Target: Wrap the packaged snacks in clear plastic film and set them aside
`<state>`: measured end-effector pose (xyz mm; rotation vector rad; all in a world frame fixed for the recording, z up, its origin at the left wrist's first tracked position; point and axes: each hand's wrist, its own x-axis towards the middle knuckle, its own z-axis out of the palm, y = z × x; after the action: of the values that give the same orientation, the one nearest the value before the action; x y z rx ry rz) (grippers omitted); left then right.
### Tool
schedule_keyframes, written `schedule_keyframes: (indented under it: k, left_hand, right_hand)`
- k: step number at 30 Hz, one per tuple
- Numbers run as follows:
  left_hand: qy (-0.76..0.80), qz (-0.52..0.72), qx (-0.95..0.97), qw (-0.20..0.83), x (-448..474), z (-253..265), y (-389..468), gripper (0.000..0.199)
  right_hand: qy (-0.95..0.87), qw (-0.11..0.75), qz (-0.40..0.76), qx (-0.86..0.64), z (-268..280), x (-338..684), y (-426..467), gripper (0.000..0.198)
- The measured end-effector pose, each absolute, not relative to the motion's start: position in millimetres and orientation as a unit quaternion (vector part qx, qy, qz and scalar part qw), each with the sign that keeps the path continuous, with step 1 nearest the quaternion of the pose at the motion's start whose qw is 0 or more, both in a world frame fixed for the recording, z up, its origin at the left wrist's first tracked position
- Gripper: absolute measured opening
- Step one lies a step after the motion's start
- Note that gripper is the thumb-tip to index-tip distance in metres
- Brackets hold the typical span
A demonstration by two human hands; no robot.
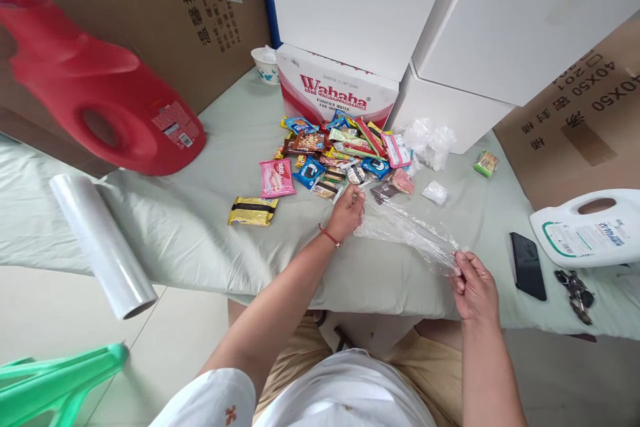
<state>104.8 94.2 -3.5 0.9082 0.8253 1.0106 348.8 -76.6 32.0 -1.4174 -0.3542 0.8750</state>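
Note:
A clear plastic bag (407, 230) is stretched between my two hands, low over the cloth. My left hand (349, 212), with a red cord at the wrist, is closed in a pinch at the bag's left end. At the other end, the fingers of my right hand (475, 285) grip a gathered corner. Just beyond my left hand lies a heap of wrapped snacks (343, 150) in many colours. A pink packet (277, 177) sits at the heap's left edge, and a yellow packet (253, 211) lies nearer to me. Whether the bag holds anything is hard to see.
Behind the snacks stands a Wahaha carton (340, 90). Crumpled plastic bags (433, 140) and a small green packet (486, 163) lie right. A red jug (115, 100) and film roll (103, 247) are left; a phone (528, 267), keys (576, 295) and white bottle (590, 230) right.

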Motion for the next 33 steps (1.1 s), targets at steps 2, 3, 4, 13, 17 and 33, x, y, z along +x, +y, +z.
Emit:
schedule_keyframes:
  k: [2,3,4,13,17,33]
  left_hand:
    - [0.373,0.425,0.422,0.709,101.8,-2.1,94.2,0.033]
    - [0.371,0.411,0.427,0.715,100.0,-0.8,94.2,0.033]
    - [0.368,0.396,0.432,0.722,98.2,0.5,94.3,0.033]
    - [0.310,0.351,0.458,0.755,94.0,13.1,91.0,0.045]
    - [0.221,0.293,0.442,0.819,89.1,21.4,86.6,0.051]
    - [0.139,0.225,0.422,0.867,85.5,24.6,83.4,0.052]
  right_hand:
    - [-0.167,0.660,0.379,-0.627,37.3,353.9,-81.3,0.043]
    - [-0.178,0.657,0.377,-0.629,41.1,357.3,-84.3,0.042]
    - [-0.194,0.648,0.377,-0.633,45.3,361.5,-87.7,0.041]
    - [-0.295,0.559,0.282,-0.722,50.4,419.1,-102.5,0.044]
    - [-0.388,0.563,0.288,-0.671,52.3,411.2,-72.4,0.044]
    - [-0.433,0.337,0.610,-0.572,74.1,333.2,3.4,0.038]
